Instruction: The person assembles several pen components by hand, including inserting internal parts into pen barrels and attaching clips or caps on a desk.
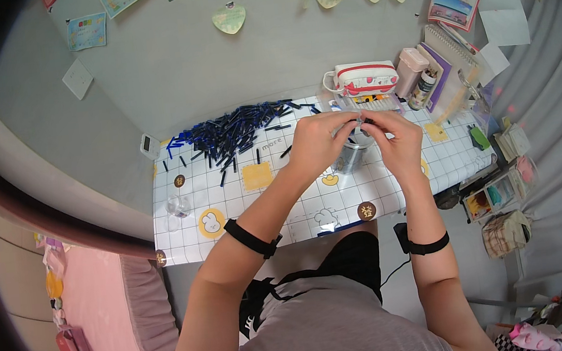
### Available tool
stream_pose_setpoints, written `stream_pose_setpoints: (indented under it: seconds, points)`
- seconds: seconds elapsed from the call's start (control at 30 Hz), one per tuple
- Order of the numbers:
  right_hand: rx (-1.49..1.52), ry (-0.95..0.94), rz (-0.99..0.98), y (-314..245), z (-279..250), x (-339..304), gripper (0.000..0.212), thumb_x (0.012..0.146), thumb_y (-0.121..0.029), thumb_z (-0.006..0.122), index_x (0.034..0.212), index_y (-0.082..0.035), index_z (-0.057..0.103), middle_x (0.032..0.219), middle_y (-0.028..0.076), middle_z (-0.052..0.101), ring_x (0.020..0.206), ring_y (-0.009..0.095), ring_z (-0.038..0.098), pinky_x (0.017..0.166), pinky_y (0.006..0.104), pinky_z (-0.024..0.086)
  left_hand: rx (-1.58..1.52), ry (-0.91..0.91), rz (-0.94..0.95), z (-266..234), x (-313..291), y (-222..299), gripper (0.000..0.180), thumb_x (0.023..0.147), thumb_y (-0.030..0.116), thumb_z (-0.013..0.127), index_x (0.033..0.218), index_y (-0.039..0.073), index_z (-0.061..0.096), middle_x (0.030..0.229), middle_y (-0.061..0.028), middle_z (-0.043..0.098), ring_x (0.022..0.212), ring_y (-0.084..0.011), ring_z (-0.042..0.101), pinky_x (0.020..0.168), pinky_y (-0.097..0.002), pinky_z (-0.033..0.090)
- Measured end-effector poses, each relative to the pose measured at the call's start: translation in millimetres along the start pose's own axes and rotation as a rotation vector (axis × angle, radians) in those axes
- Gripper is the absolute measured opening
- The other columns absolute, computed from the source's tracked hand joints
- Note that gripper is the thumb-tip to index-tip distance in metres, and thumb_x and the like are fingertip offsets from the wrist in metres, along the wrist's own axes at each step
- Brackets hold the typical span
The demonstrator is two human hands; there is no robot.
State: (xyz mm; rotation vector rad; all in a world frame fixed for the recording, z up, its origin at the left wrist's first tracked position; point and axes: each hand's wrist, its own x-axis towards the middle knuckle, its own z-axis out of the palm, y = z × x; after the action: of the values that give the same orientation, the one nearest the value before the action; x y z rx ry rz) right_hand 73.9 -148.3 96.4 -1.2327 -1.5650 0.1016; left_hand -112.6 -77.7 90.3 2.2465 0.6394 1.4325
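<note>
Both hands meet over a clear jar [348,160] at the right middle of the table. The thumb and fingers of my left hand [319,138] are pinched together. My right hand [397,141] pinches at the same spot, fingertips nearly touching the left ones. Between them is something small, partly clear and dark, mostly hidden by the fingers. The jar stands below, partly covered by the hands. To the left lies a large heap of short dark blue tubes [229,134] that look like pen ink cartridges, with several loose ones around it.
A white-and-red pencil case [365,79], a pink container [411,69] and a pencil tube [422,88] stand at the back right beside notebooks [449,48]. Small clear containers [178,207] sit at the left front. A white device [149,146] leans against the wall.
</note>
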Motion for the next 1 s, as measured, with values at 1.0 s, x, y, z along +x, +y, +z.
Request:
stream_pose_setpoints:
  seconds: [1.0]
  points:
    - [-0.155,0.041,-0.193,-22.9,34.5,-13.7,0.016,0.099,-0.007,0.073,0.113,-0.001,0.079,0.119,0.012,0.076,0.111,0.035,0.067,0.099,0.0445,0.054,0.194,0.073,-0.043,-41.9,-51.1,-17.4,0.020,0.103,0.010,0.071,0.120,0.003,0.079,0.125,-0.0140,0.078,0.124,-0.0348,0.070,0.109,-0.0455,0.052]
